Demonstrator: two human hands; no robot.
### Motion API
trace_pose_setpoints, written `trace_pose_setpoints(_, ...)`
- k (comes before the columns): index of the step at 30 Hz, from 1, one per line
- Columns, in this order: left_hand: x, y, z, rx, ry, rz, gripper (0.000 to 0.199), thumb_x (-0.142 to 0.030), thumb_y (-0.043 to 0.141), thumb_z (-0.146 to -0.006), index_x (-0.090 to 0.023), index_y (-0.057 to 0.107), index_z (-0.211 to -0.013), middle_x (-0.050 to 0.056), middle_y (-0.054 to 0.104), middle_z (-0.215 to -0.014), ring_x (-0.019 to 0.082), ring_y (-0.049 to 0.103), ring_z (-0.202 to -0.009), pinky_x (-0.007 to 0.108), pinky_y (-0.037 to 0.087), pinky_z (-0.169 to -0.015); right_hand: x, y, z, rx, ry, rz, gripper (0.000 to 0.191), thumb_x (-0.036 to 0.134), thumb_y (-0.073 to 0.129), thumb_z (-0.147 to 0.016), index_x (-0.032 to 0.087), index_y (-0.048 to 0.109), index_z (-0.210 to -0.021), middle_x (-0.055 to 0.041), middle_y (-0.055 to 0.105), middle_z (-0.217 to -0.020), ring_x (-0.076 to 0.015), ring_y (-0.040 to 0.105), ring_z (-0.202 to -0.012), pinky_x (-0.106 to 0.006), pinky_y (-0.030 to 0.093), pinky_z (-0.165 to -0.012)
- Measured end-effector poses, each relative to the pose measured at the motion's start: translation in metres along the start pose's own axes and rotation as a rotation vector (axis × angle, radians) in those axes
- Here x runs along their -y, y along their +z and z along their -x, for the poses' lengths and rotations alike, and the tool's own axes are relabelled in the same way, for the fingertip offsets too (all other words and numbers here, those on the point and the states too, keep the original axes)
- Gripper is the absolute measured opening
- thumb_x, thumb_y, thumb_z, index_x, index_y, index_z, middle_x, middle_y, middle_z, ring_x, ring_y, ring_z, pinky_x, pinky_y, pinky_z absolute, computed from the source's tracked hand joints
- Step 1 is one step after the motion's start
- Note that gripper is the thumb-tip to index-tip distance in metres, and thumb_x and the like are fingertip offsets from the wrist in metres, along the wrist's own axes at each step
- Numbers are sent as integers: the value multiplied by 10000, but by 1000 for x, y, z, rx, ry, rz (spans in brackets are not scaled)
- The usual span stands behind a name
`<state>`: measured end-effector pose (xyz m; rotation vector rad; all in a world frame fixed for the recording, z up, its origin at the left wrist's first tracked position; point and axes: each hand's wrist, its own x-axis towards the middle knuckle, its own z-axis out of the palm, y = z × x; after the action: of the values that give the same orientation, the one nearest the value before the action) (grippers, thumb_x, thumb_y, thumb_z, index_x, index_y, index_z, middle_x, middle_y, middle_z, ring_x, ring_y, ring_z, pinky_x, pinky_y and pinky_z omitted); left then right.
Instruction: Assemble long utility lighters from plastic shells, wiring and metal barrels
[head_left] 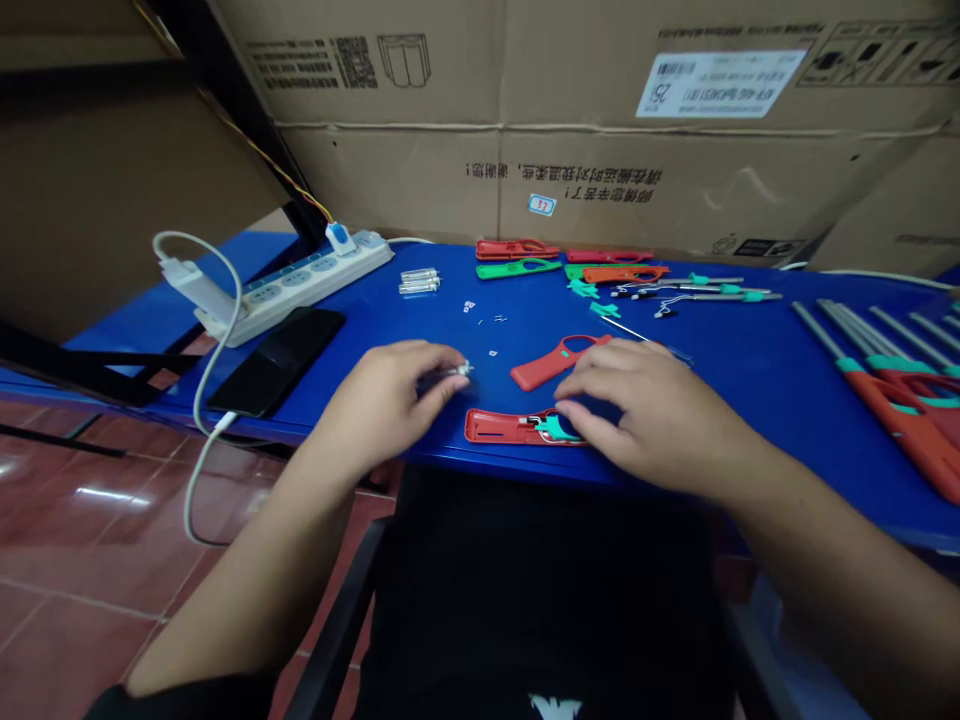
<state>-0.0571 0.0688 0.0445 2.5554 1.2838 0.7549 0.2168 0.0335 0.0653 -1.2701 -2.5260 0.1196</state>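
Between the thumb and fingers of my left hand (405,390) is a small silvery cylinder with a white fitted tip (463,369). Its rear part is hidden by the fingers. At the table's front edge lies an open red lighter casing half (491,428), hollow side up, with a green trigger piece (556,429) and thin white wire inside. My right hand (634,410) curls over the right end of this casing, thumb and fingertips at its upper edge, hiding that end. Just behind, the matching red casing half (541,369) lies partly under my right fingers.
Several silvery cylinders (419,282) and tiny white parts (469,307) lie behind my hands. Red, green and orange casings (519,268), green triggers (583,289) and wired metal tubes (712,290) line the back. Assembled lighters (900,420) are at right; a phone (281,360) and power strip (300,285) at left.
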Motion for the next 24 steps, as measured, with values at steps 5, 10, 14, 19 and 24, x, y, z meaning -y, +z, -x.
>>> trace_pose_setpoints(5, -37, 15, 21, 54, 132, 175, 152, -249, 625, -955, -179, 708, -1062, 33, 736, -1012, 173, 649, -924, 321, 500, -855, 17, 10, 11, 110, 7, -103, 150, 273, 612, -932, 258, 733, -1019, -28, 656, -986, -207, 578, -958, -377, 394, -840)
trace_pose_setpoints(10, -37, 34, 24, 69, 88, 249, 115, -227, 645, -943, -188, 703, -1035, 23, 733, -991, 174, 627, -909, 334, 482, -846, 29, 20, 11, 133, 47, -16, 153, 251, 605, -927, 227, 730, -1012, -42, 637, -973, -225, 561, -933, -390, 370, -802)
trace_pose_setpoints(14, -36, 34, 23, 63, 82, 269, 97, -206, 663, -928, -189, 700, -1016, 15, 734, -981, 167, 621, -896, 329, 474, -834, 36, 26, 9, 106, 139, 5, 133, 208, 573, -933, 192, 704, -920, -49, 630, -929, -222, 544, -872, -385, 350, -765)
trace_pose_setpoints(19, -36, 32, 22, 76, 74, 288, 102, -210, 672, -922, -192, 706, -1017, 16, 735, -976, 168, 621, -891, 333, 474, -826, 38, 30, 8, 84, 197, -84, 96, 155, 568, -912, 182, 659, -897, -49, 621, -933, -221, 545, -894, -383, 364, -806)
trace_pose_setpoints(24, -35, 33, 21, 76, 70, 290, 109, -235, 674, -927, -193, 708, -1021, 12, 732, -978, 164, 619, -898, 333, 475, -835, 34, 32, 7, 60, 206, -165, 71, 151, 601, -894, 196, 646, -863, -33, 617, -918, -210, 547, -909, -365, 368, -821)
